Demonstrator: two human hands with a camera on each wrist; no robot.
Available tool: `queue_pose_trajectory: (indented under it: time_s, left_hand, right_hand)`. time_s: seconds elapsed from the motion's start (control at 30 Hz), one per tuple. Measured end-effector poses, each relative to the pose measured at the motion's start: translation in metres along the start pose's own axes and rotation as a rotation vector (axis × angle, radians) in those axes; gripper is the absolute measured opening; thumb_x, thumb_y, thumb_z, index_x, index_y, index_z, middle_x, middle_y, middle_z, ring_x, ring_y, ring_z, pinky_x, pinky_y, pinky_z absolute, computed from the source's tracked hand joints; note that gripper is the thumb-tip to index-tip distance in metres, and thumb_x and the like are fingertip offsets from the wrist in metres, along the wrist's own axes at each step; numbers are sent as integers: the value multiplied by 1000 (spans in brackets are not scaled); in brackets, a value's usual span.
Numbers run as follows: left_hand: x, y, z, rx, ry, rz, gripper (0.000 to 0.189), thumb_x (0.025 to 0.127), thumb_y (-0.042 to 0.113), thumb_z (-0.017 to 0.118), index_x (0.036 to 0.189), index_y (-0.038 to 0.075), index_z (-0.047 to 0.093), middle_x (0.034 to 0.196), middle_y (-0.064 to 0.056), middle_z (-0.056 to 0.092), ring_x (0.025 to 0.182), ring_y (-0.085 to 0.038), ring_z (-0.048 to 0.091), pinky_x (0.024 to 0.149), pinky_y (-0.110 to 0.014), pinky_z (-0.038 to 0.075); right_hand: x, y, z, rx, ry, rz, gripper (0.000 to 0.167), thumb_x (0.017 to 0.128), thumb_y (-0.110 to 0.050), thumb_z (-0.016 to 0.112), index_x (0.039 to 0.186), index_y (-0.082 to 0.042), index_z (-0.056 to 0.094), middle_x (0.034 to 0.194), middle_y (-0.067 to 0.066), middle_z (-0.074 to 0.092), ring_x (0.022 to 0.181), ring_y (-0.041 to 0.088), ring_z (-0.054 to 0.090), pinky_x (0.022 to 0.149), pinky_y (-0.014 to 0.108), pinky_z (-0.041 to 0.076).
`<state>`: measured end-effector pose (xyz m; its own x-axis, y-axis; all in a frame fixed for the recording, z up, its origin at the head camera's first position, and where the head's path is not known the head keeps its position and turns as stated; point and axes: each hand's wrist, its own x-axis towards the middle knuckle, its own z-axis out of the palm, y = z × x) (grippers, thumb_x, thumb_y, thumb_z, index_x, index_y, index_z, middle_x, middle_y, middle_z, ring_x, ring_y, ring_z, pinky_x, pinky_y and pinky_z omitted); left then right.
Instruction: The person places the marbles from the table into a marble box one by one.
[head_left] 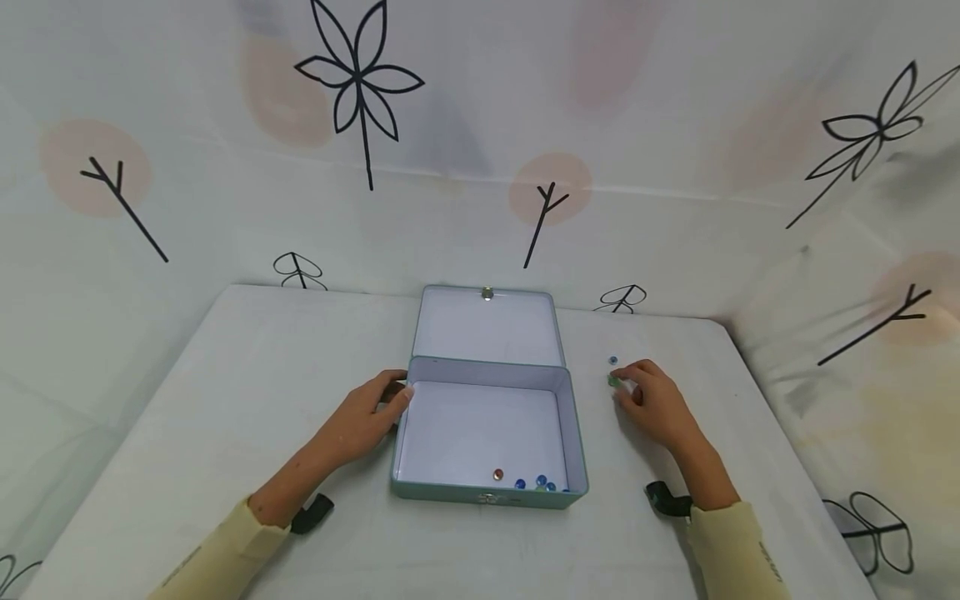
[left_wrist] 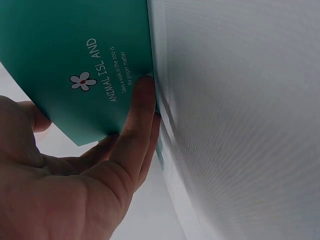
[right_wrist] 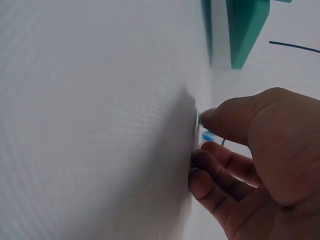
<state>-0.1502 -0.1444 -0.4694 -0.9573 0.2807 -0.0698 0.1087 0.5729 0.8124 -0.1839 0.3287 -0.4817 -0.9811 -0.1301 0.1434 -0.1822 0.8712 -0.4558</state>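
An open green tin box (head_left: 490, 493) with a pale inside lies on the white table, lid (head_left: 487, 329) folded back. My left hand (head_left: 367, 417) grips its left wall, thumb at the rim and fingers along the printed outer side (left_wrist: 102, 65). To the right of the box, my right hand (head_left: 654, 404) pinches at a small green glass marble (head_left: 612, 381), low against the tabletop. In the right wrist view the thumb (right_wrist: 220, 120) largely hides it. A blue marble (head_left: 612, 360) lies just beyond those fingers.
Inside the box, near its front wall, lie an amber marble (head_left: 498, 474) and several blue ones (head_left: 542, 480). White cloth walls with plant drawings (head_left: 358, 79) stand behind and beside the table (head_left: 247, 375). Dark wrist straps (head_left: 667, 500) show beside both sleeves.
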Motion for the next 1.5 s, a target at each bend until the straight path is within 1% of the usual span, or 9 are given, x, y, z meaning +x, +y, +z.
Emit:
queue_pose_trajectory:
  time_s: [0.13, 0.23, 0.4, 0.57, 0.77, 0.97, 1.3, 1.4, 1.5]
  left_hand:
    - [0, 0, 0, 3, -2, 2, 61, 113, 46, 49, 158, 5, 44, 144, -15, 63, 124, -29, 65, 95, -41, 61]
    - [1, 1, 0, 7, -3, 3, 63, 113, 48, 48, 158, 5, 44, 144, -14, 63, 125, -29, 65, 96, -42, 60]
    - [1, 0, -1, -1, -3, 2, 65, 112, 50, 48, 158, 5, 43, 144, -14, 63, 125, -29, 65, 94, -40, 61]
    - [1, 0, -1, -10, -4, 3, 63, 112, 48, 49, 158, 5, 44, 143, -14, 63, 124, -28, 65, 93, -39, 61]
    - [1, -1, -1, -9, -5, 16, 63, 112, 49, 49, 157, 5, 45, 142, -14, 64, 122, -27, 66, 90, -37, 61]
    - [1, -1, -1, -9, -4, 15, 63, 112, 50, 49, 157, 5, 45, 141, -14, 64, 123, -28, 65, 91, -38, 61]
    - [0, 0, -1, -1, -3, 11, 63, 112, 49, 49, 157, 4, 45, 141, -14, 64, 123, -28, 65, 93, -40, 61]
    - [0, 0, -1, 1, -2, 10, 63, 112, 49, 49, 157, 5, 45, 141, -14, 64, 123, -28, 65, 93, -40, 61]
    - [0, 1, -1, 3, -2, 11, 63, 112, 49, 49, 157, 5, 45, 141, -13, 65, 123, -28, 65, 94, -41, 60]
  right_hand:
    - [-1, 0, 0, -4, 11, -6, 19, 94, -1, 76, 113, 1, 75, 104, 12, 61, 81, 21, 52, 65, 31, 43]
    - [0, 0, 0, -8, 8, -14, 16, 93, -2, 77, 109, 0, 74, 99, 10, 62, 81, 21, 53, 66, 31, 45]
    - [1, 1, 0, -15, -6, -15, 15, 92, -1, 77, 106, -1, 73, 94, 9, 64, 79, 21, 55, 67, 34, 47]
    - [1, 0, -1, -11, -24, -15, 14, 90, 0, 75, 104, -1, 72, 90, 7, 64, 79, 21, 56, 68, 36, 49]
    - [-1, -3, -5, -23, -3, -65, 14, 88, 2, 73, 101, -3, 72, 90, 6, 67, 80, 21, 59, 69, 37, 50]
    - [-3, -15, -14, 2, 16, -99, 15, 87, 2, 72, 101, -3, 73, 91, 5, 68, 80, 20, 60, 68, 35, 51]
    - [-9, -39, -25, 15, 14, -136, 17, 86, 2, 72, 101, -6, 75, 93, 1, 68, 82, 17, 60, 69, 33, 51]
    - [-12, -47, -29, 8, 9, -159, 17, 87, 1, 73, 101, -7, 75, 92, -1, 68, 81, 16, 60, 69, 32, 52]
    - [-16, -56, -34, 7, -5, -201, 18, 86, 1, 75, 101, -9, 75, 92, -4, 67, 81, 14, 59, 70, 32, 53]
